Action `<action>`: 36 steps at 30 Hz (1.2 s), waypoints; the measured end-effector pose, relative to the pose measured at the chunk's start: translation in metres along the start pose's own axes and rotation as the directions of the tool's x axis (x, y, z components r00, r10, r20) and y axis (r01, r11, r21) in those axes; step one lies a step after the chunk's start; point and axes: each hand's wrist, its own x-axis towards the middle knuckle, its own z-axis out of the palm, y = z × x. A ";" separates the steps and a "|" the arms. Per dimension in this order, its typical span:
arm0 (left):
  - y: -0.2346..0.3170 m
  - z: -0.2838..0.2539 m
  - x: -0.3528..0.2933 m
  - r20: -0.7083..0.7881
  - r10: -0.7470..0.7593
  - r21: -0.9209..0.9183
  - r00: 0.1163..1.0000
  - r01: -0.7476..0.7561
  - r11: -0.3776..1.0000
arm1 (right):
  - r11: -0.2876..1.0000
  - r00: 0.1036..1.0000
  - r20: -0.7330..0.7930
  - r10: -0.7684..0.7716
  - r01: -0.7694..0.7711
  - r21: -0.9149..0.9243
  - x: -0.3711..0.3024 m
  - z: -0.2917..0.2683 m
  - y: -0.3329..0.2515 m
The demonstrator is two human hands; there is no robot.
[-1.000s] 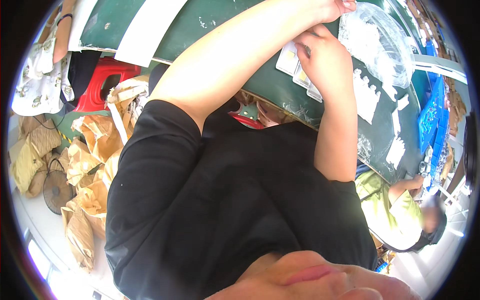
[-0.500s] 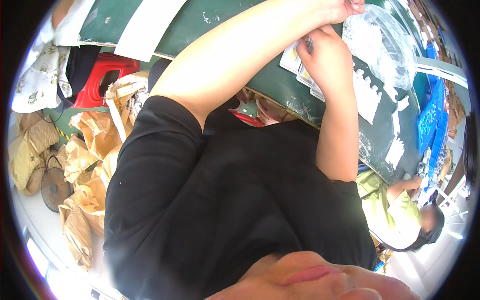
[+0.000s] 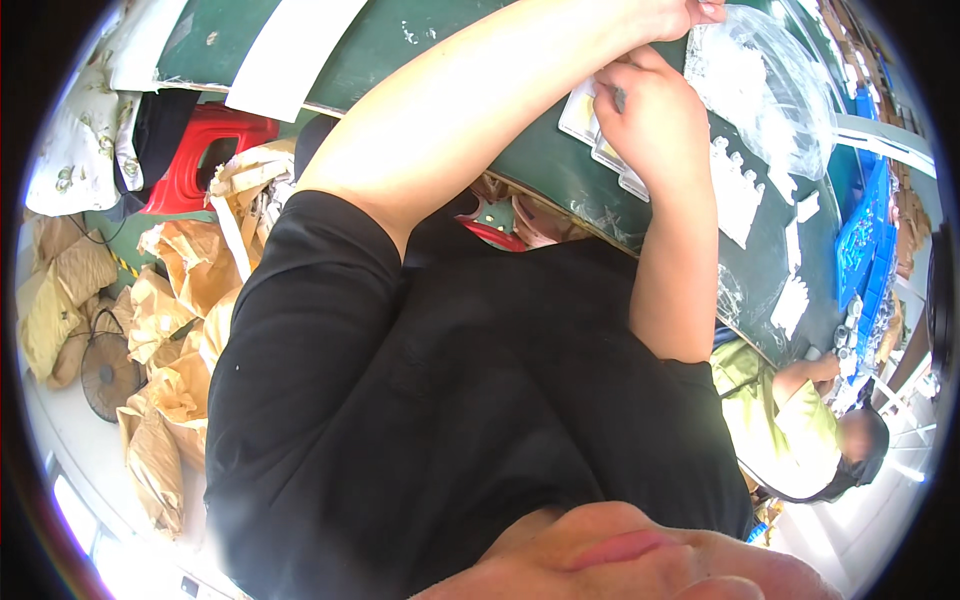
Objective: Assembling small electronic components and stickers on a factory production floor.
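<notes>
- Up at one o'clock, the right hand point(image 3: 655, 110) pinches a small grey piece over flat white plastic cards point(image 3: 600, 135) on the green worktop point(image 3: 560, 180).
- Left hand point(image 3: 690, 12), fingers curled at the frame edge, touches the clear plastic bag point(image 3: 770, 90) at two o'clock; its grip cannot be told.

Red plastic stool point(image 3: 200, 150) at ten o'clock, crumpled brown paper point(image 3: 175, 330) heaped at nine, round fan point(image 3: 108, 375) at eight, blue crates point(image 3: 868, 250) at three, co-worker in a yellow-green top point(image 3: 775, 420) at four.
</notes>
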 end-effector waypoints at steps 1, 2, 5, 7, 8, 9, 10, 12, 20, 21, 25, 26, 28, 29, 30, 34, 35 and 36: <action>0.000 -0.002 0.001 0.003 0.009 0.020 1.000 -0.009 1.000 | 1.000 1.000 -0.003 0.002 -0.002 0.001 0.001 -0.001 0.000; 0.000 -0.004 0.003 0.005 0.006 0.023 1.000 -0.006 1.000 | 0.999 1.000 -0.001 -0.015 0.015 0.042 0.002 -0.004 0.000; 0.006 -0.008 0.003 -0.044 0.020 0.098 0.999 -0.015 0.995 | 0.992 0.999 -0.013 -0.042 0.043 0.121 0.005 -0.005 0.001; 0.007 -0.010 0.004 -0.075 0.019 0.169 0.997 -0.006 0.986 | 0.988 0.999 -0.032 -0.035 0.039 0.152 0.005 -0.007 0.006; 0.007 -0.010 0.004 -0.089 0.044 0.216 0.995 -0.024 0.976 | 0.976 0.999 -0.033 -0.028 0.034 0.214 0.005 -0.009 0.008; 0.008 -0.010 0.004 -0.100 0.082 0.289 0.992 -0.050 0.956 | 0.960 0.999 -0.035 -0.024 0.033 0.277 0.006 -0.012 0.010; 0.010 -0.008 0.003 -0.106 0.121 0.362 0.987 -0.075 0.929 | 0.931 0.993 -0.096 -0.070 0.100 0.352 0.006 -0.010 0.016; 0.014 -0.010 0.002 -0.087 0.281 0.532 0.956 -0.194 0.824 | 0.916 0.991 -0.091 -0.098 0.126 0.380 0.007 -0.006 0.027; 0.065 -0.026 -0.059 0.329 0.224 0.635 0.917 -0.040 -0.771 | 0.895 0.987 -0.146 0.066 0.006 0.447 0.011 -0.017 0.036; 0.061 -0.028 -0.071 0.269 0.216 0.608 0.938 0.008 -0.794 | 0.893 0.985 -0.153 0.076 0.001 0.451 0.008 -0.016 0.039; 0.055 -0.038 -0.118 0.193 0.185 0.539 0.964 0.054 -0.841 | 0.915 0.961 -0.273 -0.053 0.156 0.373 0.014 -0.009 0.047; 0.053 -0.036 -0.126 0.220 0.183 0.562 0.958 0.029 -0.827 | 0.917 0.963 -0.266 -0.042 0.143 0.372 0.014 -0.007 0.048; 0.049 -0.028 -0.136 0.146 0.157 0.496 0.977 0.065 -0.866 | 0.908 0.971 -0.240 0.003 0.098 0.408 0.011 -0.009 0.050; 0.045 -0.025 -0.143 0.132 0.152 0.486 0.979 0.070 -0.871 | 0.896 0.977 -0.209 0.043 0.055 0.441 0.009 -0.010 0.052; 0.046 -0.025 -0.151 0.117 0.157 0.471 0.981 0.084 -0.878 | 0.893 0.976 -0.214 0.038 0.063 0.446 0.010 -0.009 0.051; 0.041 -0.020 -0.180 0.040 0.115 0.432 0.993 0.087 -0.898 | 0.921 0.974 -0.224 -0.007 0.094 0.379 0.010 -0.002 0.051; 0.037 -0.022 -0.186 0.040 0.111 0.431 0.993 0.083 -0.898 | 0.923 0.978 -0.207 0.006 0.075 0.378 0.009 -0.001 0.052; 0.034 -0.023 -0.194 0.104 0.089 0.467 0.991 0.030 -0.884 | 0.921 0.978 -0.209 0.003 0.078 0.381 0.010 -0.001 0.051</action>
